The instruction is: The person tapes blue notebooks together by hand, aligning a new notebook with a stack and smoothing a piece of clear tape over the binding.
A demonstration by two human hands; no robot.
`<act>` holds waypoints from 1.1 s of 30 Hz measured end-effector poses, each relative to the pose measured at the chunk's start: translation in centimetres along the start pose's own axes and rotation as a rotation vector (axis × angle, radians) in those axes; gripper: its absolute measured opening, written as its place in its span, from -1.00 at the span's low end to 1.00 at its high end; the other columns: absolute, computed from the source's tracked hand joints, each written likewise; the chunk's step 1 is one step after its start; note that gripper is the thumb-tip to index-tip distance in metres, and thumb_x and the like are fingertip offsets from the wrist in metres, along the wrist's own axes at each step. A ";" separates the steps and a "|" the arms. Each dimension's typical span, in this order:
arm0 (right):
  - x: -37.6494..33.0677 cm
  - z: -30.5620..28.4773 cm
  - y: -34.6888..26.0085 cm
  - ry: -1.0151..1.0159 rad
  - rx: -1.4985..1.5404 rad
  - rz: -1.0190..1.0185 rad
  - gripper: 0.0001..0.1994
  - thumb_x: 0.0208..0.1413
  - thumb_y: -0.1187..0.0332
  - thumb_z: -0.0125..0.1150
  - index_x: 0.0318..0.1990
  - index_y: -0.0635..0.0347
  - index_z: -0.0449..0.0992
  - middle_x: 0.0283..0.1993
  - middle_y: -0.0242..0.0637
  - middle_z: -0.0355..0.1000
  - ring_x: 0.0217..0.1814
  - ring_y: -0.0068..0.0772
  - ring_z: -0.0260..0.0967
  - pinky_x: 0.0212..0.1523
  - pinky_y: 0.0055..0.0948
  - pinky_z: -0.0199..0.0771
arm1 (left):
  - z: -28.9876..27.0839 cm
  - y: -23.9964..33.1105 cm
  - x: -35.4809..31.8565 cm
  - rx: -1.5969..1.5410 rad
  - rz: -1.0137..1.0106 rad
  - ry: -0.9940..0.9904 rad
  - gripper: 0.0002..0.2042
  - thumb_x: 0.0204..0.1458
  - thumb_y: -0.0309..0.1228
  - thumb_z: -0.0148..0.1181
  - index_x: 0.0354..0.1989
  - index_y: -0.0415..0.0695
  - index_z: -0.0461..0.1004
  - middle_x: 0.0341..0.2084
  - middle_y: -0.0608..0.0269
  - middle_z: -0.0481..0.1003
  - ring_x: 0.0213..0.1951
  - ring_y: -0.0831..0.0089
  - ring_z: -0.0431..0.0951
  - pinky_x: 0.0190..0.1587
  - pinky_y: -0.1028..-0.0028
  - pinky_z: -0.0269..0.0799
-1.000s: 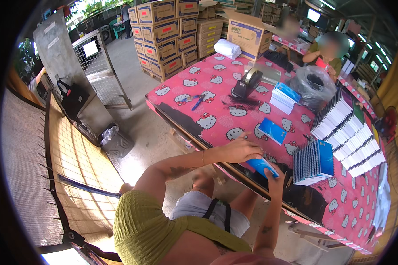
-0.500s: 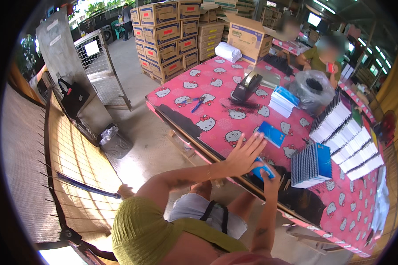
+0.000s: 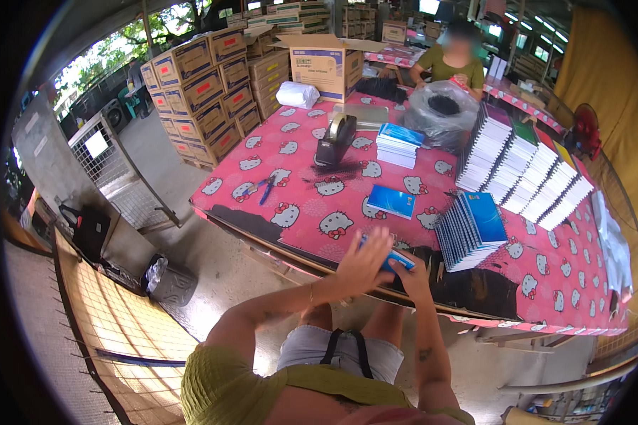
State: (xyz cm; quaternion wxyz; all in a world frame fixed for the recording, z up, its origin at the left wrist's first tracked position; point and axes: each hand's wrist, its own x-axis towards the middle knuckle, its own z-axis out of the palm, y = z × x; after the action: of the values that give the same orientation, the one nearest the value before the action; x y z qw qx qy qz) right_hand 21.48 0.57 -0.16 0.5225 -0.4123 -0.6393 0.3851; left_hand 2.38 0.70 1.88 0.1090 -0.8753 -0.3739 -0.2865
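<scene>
A small blue-covered notebook [image 3: 402, 259] is held at the table's near edge in my right hand [image 3: 412, 276], the thumb on top. My left hand [image 3: 366, 263] lies across its left part, fingers stretched out and somewhat smeared by motion. Beyond them a single blue notebook [image 3: 392, 201] lies flat on the pink table. To the right stands a stack of spiral-bound blue notebooks [image 3: 473, 230]. Farther back sits a smaller pile of blue-covered notebooks [image 3: 400, 144].
A black tape dispenser [image 3: 334, 139] and blue-handled cutters [image 3: 266, 190] lie on the pink patterned cover [image 3: 227, 185]. Tall notebook stacks [image 3: 521, 159] and a clear plastic bag [image 3: 439, 117] stand farther back. Across the table sits a person [image 3: 450, 67]. Cartons [image 3: 202, 92] rise at the far left.
My view has turned to the right, so the table sits further left and more level. My left hand has shifted over the held notebook; my right hand still grips it.
</scene>
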 end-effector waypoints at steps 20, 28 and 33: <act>-0.4 0.5 1.1 0.026 -0.102 0.001 -0.68 0.06 0.44 0.25 -0.01 0.32 0.56 -0.32 -0.04 0.59 -0.27 -0.43 0.56 -0.23 -0.34 0.50 | 0.5 -0.2 3.6 -0.008 0.093 -0.074 -0.22 0.23 0.14 -0.19 0.38 -0.34 0.09 0.39 -0.20 0.07 0.44 -0.08 0.01 0.38 -0.22 -0.32; -0.1 0.2 0.9 -0.008 -0.128 0.043 -0.74 0.08 0.42 0.25 -0.08 0.32 0.56 -0.34 -0.01 0.57 -0.34 -0.38 0.54 -0.26 -0.30 0.48 | 1.1 0.4 2.3 -0.156 0.101 -0.087 -0.32 0.27 0.03 -0.15 0.41 -0.24 0.11 0.41 -0.04 0.10 0.43 -0.02 0.06 0.37 -0.23 -0.33; -0.5 0.2 1.2 -0.031 -0.136 0.083 -0.76 0.13 0.35 0.29 -0.13 0.34 0.56 -0.31 -0.02 0.57 -0.34 -0.49 0.48 -0.26 -0.35 0.45 | -0.5 0.6 2.5 -0.224 0.097 0.029 -0.57 0.24 -0.18 0.03 0.22 -0.10 0.40 0.19 0.13 0.41 0.29 0.16 0.32 0.37 -0.25 -0.33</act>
State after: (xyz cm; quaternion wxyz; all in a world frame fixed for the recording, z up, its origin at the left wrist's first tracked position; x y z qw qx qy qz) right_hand 21.48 0.47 -1.45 0.4668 -0.4670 -0.6544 0.3685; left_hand 4.05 1.56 3.78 0.0295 -0.8950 -0.2950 -0.3333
